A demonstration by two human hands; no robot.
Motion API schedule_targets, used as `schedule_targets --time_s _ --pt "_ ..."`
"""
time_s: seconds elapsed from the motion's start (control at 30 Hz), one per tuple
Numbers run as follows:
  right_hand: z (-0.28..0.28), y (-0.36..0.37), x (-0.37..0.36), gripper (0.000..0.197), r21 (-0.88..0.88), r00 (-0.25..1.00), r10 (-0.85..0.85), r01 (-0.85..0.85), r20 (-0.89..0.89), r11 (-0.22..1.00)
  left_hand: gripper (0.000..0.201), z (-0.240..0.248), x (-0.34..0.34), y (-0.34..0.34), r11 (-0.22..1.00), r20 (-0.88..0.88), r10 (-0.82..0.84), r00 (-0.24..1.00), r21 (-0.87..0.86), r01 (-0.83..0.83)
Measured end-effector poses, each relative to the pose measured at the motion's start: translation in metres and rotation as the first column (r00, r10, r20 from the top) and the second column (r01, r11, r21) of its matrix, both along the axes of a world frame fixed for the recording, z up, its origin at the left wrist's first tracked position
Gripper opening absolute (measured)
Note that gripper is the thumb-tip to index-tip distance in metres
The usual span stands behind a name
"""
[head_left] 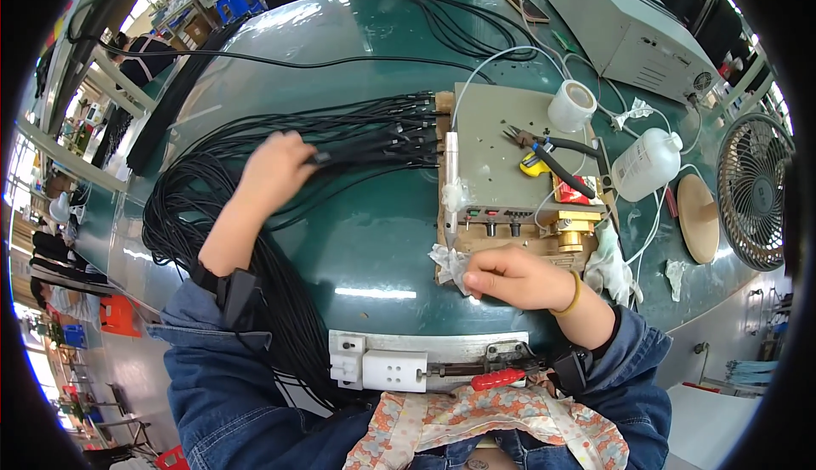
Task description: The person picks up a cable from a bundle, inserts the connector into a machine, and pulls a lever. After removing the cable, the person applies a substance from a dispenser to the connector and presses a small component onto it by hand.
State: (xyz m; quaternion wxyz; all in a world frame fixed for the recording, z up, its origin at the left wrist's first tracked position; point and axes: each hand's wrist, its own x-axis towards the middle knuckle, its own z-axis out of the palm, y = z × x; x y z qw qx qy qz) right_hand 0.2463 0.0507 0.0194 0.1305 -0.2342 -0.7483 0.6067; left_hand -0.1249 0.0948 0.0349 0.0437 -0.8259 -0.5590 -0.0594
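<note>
My left hand (279, 171) is over the bundle of black cables (200, 172), its fingers closed on black cable (353, 155) that is smeared by motion. Several cable ends lie together by the left edge of a grey box-shaped device (497, 121). In front of that device my right hand (523, 278) is closed in a pinch, with a crumpled white tissue (449, 261) at its fingertips. Nearer to me a metal fixture with a white block (394, 370) and a red-handled clamp (498, 378) sits at the table edge.
Black-handled pliers (561, 160), a roll of white tape (573, 105) and a metal pen-like tool (451, 164) rest on the device. A white bottle (648, 164), a fan (753, 191) and a large grey machine (629, 32) stand to the right. Another person (146, 58) is far left.
</note>
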Motion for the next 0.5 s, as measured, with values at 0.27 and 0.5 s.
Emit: schedule_targets --time_s 0.27,0.5 --pt "-0.004 -0.002 0.001 0.027 -0.005 0.998 -0.062 0.062 -0.030 0.998 0.018 0.019 0.017 0.006 0.957 0.107 0.224 0.969 -0.209 -0.199" --pt "0.001 -0.007 -0.001 0.027 0.097 0.997 -0.048 0.042 0.055 0.994 0.019 -0.020 0.044 -0.002 0.987 0.003 -0.023 1.000 -0.160 0.023"
